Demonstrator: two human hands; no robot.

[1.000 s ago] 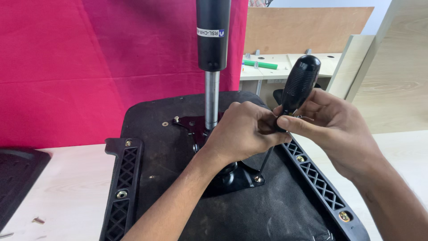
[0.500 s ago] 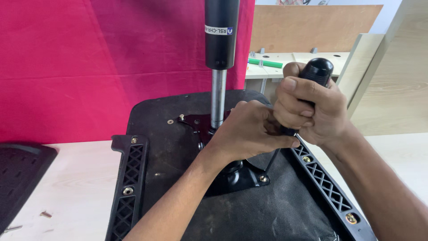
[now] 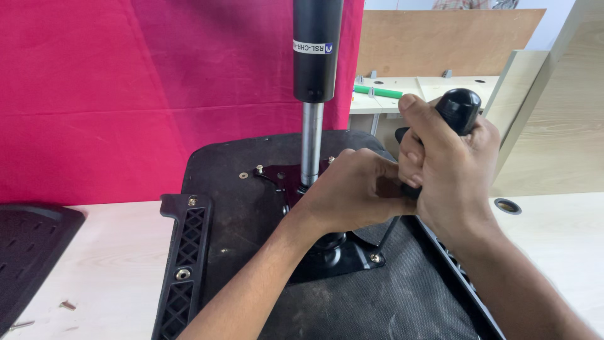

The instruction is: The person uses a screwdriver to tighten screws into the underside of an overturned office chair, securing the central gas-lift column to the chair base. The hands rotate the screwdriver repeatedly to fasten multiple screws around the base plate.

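Note:
An upturned black chair seat (image 3: 239, 208) lies on the pale table, and a gas-lift cylinder (image 3: 316, 50) stands upright from its metal mounting plate (image 3: 352, 255). My right hand (image 3: 450, 170) is wrapped tightly around the black handle of a screwdriver (image 3: 460, 107). The thin shaft (image 3: 389, 230) slants down toward the plate's right side. My left hand (image 3: 352, 189) is curled around the upper shaft just under the handle, right beside the cylinder's chrome rod. The screwdriver tip is hidden behind my hands.
A black ribbed bracket (image 3: 185, 252) runs along the seat's left edge. Another black plastic part (image 3: 31, 252) lies at far left, with loose screws (image 3: 66, 305) beside it. A red cloth (image 3: 126, 94) hangs behind. Wooden panels, a green object (image 3: 377, 92) and a cable hole (image 3: 507, 205) are at right.
My right hand has shifted from the side of the screwdriver handle to a full fist around it, and the handle has tilted right. My left hand has stayed on the shaft.

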